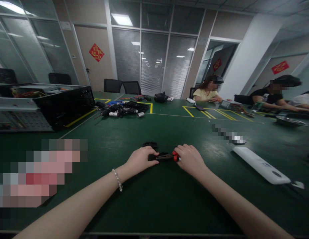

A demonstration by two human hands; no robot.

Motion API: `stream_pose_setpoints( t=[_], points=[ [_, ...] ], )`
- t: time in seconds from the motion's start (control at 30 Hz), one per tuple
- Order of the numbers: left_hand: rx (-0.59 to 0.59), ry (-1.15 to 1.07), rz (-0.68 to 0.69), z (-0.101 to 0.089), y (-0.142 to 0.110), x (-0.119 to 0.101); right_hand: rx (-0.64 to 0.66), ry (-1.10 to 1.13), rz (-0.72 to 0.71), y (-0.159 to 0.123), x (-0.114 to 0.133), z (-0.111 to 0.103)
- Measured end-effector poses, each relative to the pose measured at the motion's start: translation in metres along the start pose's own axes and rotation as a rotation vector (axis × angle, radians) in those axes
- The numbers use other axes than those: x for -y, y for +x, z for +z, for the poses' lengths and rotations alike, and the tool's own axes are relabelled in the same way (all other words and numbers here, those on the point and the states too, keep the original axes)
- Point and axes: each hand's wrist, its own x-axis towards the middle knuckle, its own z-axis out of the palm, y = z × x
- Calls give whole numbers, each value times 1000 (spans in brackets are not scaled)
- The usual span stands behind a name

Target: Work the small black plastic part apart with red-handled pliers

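Observation:
My right hand is closed round the red handles of a pair of pliers, whose dark jaws point left. With thumb and fingers, my left hand pinches a small black part at the tip of the jaws. Whether the jaws grip this part or only touch it, I cannot tell. Just beyond my left fingers, another small black piece lies on the green table. A beaded bracelet circles my left wrist.
At the left stands an open computer case. Behind my hands lies a pile of cables and small parts. A long white device with a cord lies at the right. Several people sit along the far right side, near a metal bowl.

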Motion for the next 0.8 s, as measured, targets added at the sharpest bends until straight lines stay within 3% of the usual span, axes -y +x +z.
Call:
stream_pose_setpoints(
  t=[0.8],
  points=[
    [19,-8,3,-1,0,-1,-1,7,1,-1,0,-4]
  ],
)
